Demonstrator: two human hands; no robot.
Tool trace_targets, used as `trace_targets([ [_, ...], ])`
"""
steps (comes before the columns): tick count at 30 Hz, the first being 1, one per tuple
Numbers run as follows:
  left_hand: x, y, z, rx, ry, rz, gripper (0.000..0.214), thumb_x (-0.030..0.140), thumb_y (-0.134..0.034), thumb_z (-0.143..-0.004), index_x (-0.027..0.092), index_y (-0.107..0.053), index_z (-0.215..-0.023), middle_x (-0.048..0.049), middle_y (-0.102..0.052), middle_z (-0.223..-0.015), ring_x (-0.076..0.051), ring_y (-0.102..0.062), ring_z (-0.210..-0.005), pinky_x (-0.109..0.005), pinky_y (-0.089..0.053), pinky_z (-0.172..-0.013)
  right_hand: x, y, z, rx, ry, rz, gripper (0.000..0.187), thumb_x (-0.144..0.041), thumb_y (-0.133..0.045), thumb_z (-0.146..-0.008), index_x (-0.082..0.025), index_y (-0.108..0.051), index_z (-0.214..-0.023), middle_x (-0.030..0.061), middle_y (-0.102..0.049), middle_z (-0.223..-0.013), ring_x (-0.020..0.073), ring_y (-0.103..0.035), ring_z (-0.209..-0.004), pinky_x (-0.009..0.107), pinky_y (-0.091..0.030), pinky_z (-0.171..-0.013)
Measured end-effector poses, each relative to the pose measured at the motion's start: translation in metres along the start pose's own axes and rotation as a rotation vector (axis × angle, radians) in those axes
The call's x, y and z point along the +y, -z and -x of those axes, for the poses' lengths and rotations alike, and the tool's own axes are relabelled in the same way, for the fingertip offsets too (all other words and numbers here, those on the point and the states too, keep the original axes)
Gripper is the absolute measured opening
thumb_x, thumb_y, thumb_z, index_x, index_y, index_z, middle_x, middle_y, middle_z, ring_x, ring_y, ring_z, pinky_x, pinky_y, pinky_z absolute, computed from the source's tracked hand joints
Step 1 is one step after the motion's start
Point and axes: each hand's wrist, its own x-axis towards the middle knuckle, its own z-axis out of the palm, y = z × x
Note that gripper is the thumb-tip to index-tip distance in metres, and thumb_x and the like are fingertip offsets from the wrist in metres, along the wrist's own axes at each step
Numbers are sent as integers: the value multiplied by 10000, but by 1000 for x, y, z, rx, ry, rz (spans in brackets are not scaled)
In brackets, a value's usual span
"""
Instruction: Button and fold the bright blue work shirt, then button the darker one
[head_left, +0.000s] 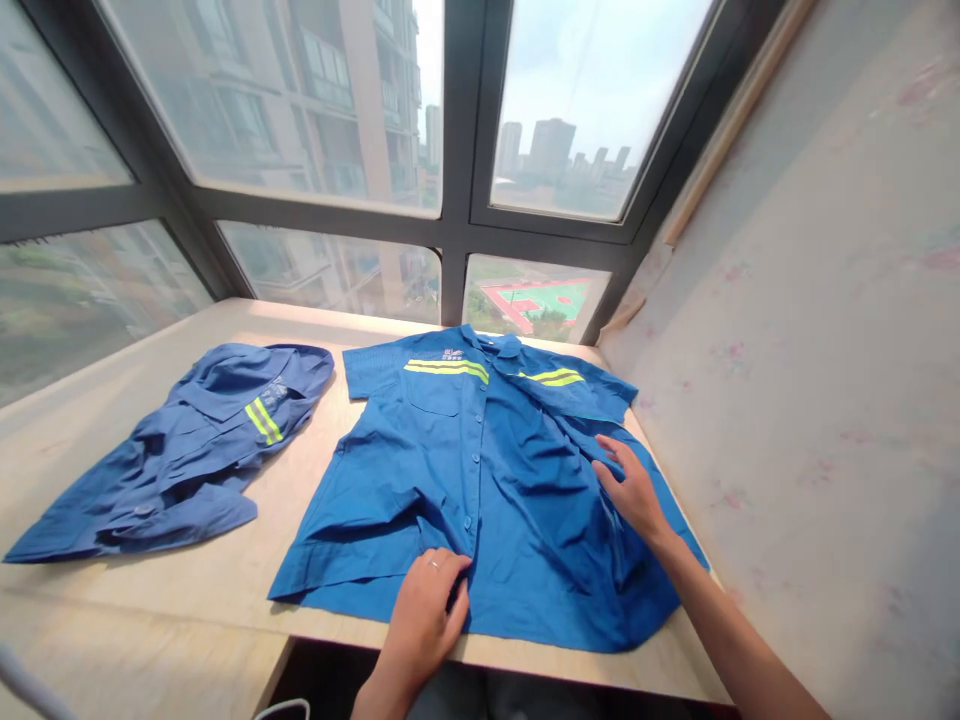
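We're resting our left hand (431, 605), grip unclear, on the spread shirt (525, 500) by the desk's (187, 625) front edge, apparently steadying it; our right hand (634, 490) is hanging open.

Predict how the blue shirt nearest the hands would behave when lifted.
The shirt would probably sag, as its cloth already wrinkles. Its short sleeves would likely dangle, being loose cloth. Pushed, it may bunch up, given those folds.

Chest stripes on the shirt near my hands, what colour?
The chest stripes are yellow-green with a dark middle, as the head view shows.
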Motion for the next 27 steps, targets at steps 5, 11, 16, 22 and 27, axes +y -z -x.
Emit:
trace_targets([
  [5, 12, 16, -6, 184, -33, -47, 184, 150, -549, -911, 214, -616, -1070, 1, -705, -920, -125, -657, -811, -238, -526, -762, 28, 56, 36, 159, -137, 327, 677, -478, -565, -810, -107, -522, -1375, 199, -497, -1439, 334, -437, -1379, 534, -317, -1194],
  [11, 41, 20, -23, 202, -13, -102, 175, 160, -589, -895, 207, -644, -1054, 16, -714, -874, -115, -653, -714, -236, -525, -707, 47, 76, 42, -8, -574, 23, 815, -621, -615, -752, -112, -522, -1382, 183, -480, -1477, 327, -464, -1383, 467, -343, -1194],
  [16, 58, 2, -19, -131, 81, -69, 210, 182, -559, -901, 217, -684, -1067, 14, -730, -857, -126, -678, -712, -240, -541, -672, 28, 84, 45, -79, -621, -195, 632, -615, -649, -752, -155, -663, -1186, 131, -691, -1209, 300, -657, -1132, 424, -517, -1015],
  [22, 82, -10, -19, -171, 198, 182, 216, 254, -532, -911, 232, -694, -1053, -17, -719, -885, -141, -678, -807, -259, -559, -781, 16, 91, 51, -173, -524, 97, 334, -362, -671, -699, -154, -744, -949, 106, -747, -934, 288, -701, -868, 374, -548, -794],
  [27, 85, -34, -29, -258, 333, 444, 235, 289, -541, -875, 219, -708, -1024, -37, -728, -911, -155, -673, -829, -267, -553, -762, -33, 91, 55, 107, -339, 434, 392, -343, -548, -839, -206, -691, -1177, 112, -711, -1118, 297, -663, -966, 389, -497, -826],
])
